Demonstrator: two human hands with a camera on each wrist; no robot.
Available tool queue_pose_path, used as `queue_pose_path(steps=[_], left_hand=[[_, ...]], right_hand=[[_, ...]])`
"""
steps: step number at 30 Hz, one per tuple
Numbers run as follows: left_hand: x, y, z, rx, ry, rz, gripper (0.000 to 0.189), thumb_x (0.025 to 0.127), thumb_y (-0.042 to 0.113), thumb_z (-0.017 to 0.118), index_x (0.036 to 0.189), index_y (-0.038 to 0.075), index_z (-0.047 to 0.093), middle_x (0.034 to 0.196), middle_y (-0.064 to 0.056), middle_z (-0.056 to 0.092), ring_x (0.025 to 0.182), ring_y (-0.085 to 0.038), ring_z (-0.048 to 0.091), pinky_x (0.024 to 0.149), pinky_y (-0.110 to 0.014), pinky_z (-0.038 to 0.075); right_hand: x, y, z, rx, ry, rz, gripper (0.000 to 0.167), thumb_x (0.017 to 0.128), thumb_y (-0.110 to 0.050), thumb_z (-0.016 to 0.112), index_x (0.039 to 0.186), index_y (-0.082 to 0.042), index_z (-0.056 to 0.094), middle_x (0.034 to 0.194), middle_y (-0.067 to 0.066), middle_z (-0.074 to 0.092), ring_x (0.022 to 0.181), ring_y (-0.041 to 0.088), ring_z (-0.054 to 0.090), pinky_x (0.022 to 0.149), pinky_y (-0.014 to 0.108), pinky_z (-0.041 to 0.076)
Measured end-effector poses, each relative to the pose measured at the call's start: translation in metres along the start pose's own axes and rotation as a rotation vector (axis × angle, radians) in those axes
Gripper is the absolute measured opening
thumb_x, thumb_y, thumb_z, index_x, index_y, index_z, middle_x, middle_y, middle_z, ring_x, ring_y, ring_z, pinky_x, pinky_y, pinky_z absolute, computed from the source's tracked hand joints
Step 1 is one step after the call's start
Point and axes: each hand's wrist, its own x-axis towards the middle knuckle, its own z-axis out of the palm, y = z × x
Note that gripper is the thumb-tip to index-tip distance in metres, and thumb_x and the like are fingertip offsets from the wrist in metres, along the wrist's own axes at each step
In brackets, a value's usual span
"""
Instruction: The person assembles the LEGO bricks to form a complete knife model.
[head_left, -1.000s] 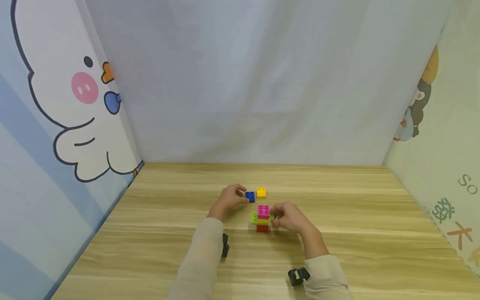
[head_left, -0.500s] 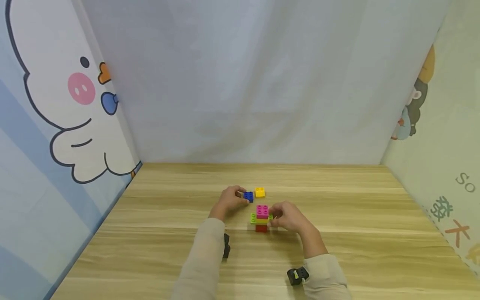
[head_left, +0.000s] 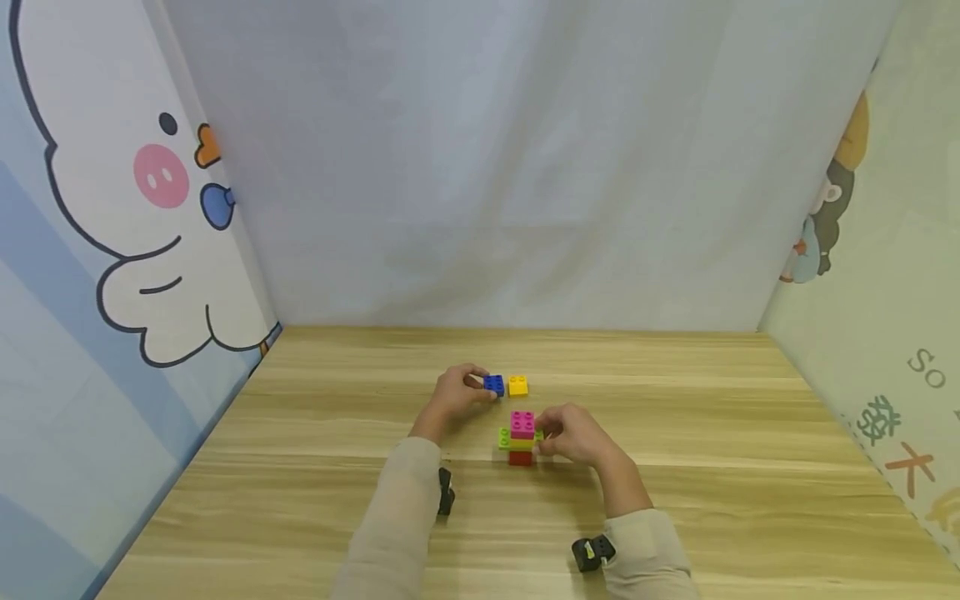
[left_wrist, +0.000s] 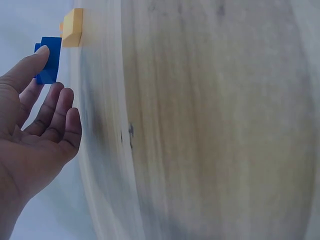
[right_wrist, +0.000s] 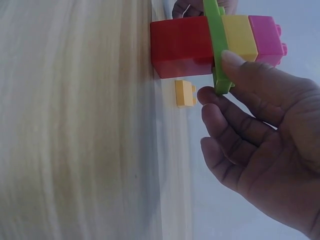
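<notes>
In the head view my left hand (head_left: 459, 392) pinches a blue toy brick (head_left: 493, 385) beside a yellow brick (head_left: 517, 385). The left wrist view shows the thumb on that blue brick (left_wrist: 50, 60), which appears slightly above the tabletop. My right hand (head_left: 573, 433) is at the right side of a small brick stack (head_left: 522, 425). From the right wrist, this stack has a red base (right_wrist: 182, 47), a long green plate (right_wrist: 216, 40), a yellow brick (right_wrist: 240, 37) and a pink top brick (right_wrist: 265, 37). Thumb and forefinger pinch the green plate's end. The stack stands upright on the table.
Wood-patterned tabletop (head_left: 712, 433) spreads around both hands. A pale curtain (head_left: 525, 167) hangs behind it, with cartoon-printed panels at left (head_left: 97, 375) and right (head_left: 885, 317). Black wrist cameras (head_left: 592, 552) are on both wrists.
My left hand has taken the blue brick slightly upward or away from me, now level with the yellow brick in view. The right hand and stack have hardly moved.
</notes>
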Motion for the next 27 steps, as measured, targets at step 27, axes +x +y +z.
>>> queue_pose_path(steps=[27], left_hand=[[-0.024,0.010,-0.008,-0.057,-0.052,0.164,0.033,0.081,0.012,0.072,0.111,0.008,0.061,0.101,-0.004,0.061,0.091,-0.019,0.058,0.077,-0.033,0.049]], right_hand=[[-0.001,-0.007,-0.001,0.003,-0.012,0.019,0.029,0.073,-0.003,0.076,0.099,0.004,0.066,0.086,0.004,0.064,0.079,0.018,0.058,0.073,0.035,0.050]])
